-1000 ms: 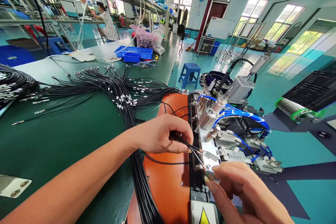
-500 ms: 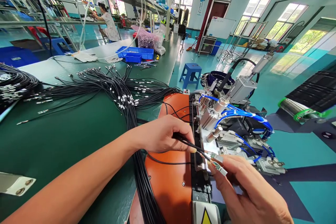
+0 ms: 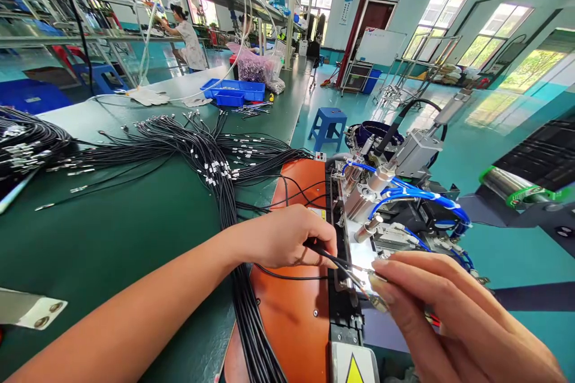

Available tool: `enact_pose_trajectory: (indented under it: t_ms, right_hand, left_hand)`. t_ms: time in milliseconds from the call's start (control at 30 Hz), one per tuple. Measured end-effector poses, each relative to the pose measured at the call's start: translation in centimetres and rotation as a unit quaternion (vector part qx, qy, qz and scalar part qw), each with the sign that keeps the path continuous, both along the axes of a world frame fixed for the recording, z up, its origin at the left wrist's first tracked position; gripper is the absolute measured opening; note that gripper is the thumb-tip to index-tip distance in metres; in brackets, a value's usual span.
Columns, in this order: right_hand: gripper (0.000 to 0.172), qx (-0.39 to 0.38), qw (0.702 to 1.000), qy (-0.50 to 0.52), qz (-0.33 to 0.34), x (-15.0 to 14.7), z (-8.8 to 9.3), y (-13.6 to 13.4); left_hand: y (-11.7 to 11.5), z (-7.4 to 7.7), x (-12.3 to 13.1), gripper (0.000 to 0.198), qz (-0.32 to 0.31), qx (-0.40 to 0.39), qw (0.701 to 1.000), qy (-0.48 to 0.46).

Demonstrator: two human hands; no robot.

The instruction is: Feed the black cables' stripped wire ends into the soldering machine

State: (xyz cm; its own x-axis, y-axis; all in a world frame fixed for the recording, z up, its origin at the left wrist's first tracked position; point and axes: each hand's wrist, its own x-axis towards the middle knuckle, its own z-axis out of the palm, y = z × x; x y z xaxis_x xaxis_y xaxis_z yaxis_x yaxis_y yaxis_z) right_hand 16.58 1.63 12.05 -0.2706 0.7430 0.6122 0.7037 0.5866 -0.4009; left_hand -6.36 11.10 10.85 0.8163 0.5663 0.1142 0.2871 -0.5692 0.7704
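My left hand (image 3: pixel 287 238) rests on the orange machine cover (image 3: pixel 291 311) and pinches two thin black cables (image 3: pixel 335 260) near their ends. My right hand (image 3: pixel 449 317) pinches the cables' metal tips (image 3: pixel 375 287) over the black fixture strip (image 3: pixel 344 299) of a small machine (image 3: pixel 395 203) with blue air hoses. A thick bundle of black cables (image 3: pixel 215 179) lies across the green workbench (image 3: pixel 112 233) and runs under my left forearm.
Blue trays (image 3: pixel 231 93) and bagged parts stand at the bench's far end. A blue stool (image 3: pixel 327 125) is on the teal floor. Another person (image 3: pixel 184 36) works at a far bench. A white metal block (image 3: pixel 27 311) lies at the near left edge.
Both hands have slid slightly nearer along the fixture. My right hand has risen and turned over the cable tips, now covering more of the machine.
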Motion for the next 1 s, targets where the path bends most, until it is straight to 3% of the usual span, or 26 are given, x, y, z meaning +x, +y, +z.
enact_pose_trajectory:
  t_ms: [67,167,267,333,533,633,1000]
  right_hand:
    - [0.005,-0.032,0.998,0.048,-0.023,-0.2,0.2,0.2]
    - [0.018,-0.174,0.976,0.124,-0.051,0.1,0.0,0.4]
    - [0.032,-0.335,0.924,0.184,-0.030,0.7,-0.4,0.4]
    - [0.036,-0.401,0.886,0.233,-0.016,0.8,-0.5,0.4]
    - [0.039,-0.502,0.782,0.370,0.003,0.1,-0.7,0.3]
    - [0.040,-0.530,0.745,0.405,-0.017,-0.1,-0.9,0.1]
    - [0.043,-0.517,0.747,0.417,-0.030,-0.2,-1.4,0.2]
  left_hand:
    - [-0.1,0.3,-0.1,0.013,-0.020,-0.027,0.999,-0.018]
    - [-0.2,1.0,-0.4,0.037,-0.040,-0.086,0.993,-0.070]
    - [-0.2,1.3,-0.6,0.026,-0.034,-0.095,0.989,-0.106]
    - [-0.2,1.4,-0.5,0.017,-0.029,-0.075,0.991,-0.109]
    - [-0.2,1.5,-0.3,0.017,-0.031,-0.070,0.992,-0.098]
    - [-0.3,1.6,-0.3,0.019,-0.031,-0.080,0.991,-0.099]
    - [-0.2,1.4,-0.2,0.022,-0.030,-0.111,0.988,-0.100]
